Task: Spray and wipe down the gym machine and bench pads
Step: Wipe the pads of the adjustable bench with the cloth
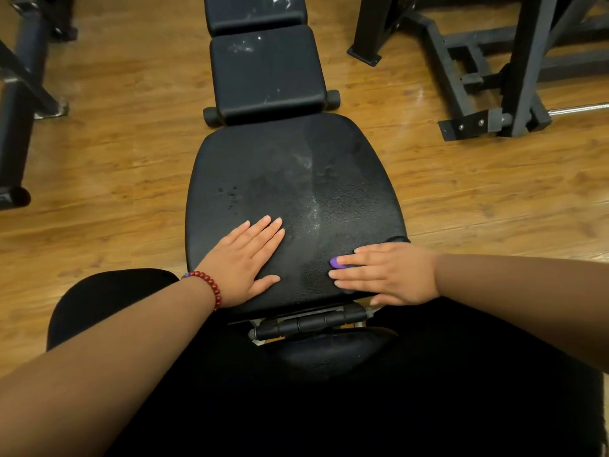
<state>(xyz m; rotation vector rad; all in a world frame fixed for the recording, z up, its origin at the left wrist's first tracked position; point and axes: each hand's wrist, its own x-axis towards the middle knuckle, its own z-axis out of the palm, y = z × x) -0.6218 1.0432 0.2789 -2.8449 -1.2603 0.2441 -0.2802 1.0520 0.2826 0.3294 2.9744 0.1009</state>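
Note:
A black gym bench runs away from me. Its large near pad (pixel 296 173) carries a pale wet streak down the middle and droplets on the left. My left hand (pixel 245 262), with a red bead bracelet at the wrist, rests flat on the pad's near left part. My right hand (pixel 385 273) lies flat on the near right edge, fingers straight and pointing left. It presses on a small purple item (pixel 336 262) that is mostly hidden under the fingers, so I cannot tell what it is. The middle pad (pixel 267 70) and far pad (pixel 253 11) show white flecks.
A black hinge bar (pixel 313 321) and a smaller dark pad (pixel 329 354) sit below the near pad, between my black-clad legs. A dark machine frame (pixel 514 77) stands on the wood floor at the right, another frame (pixel 19 94) at the left.

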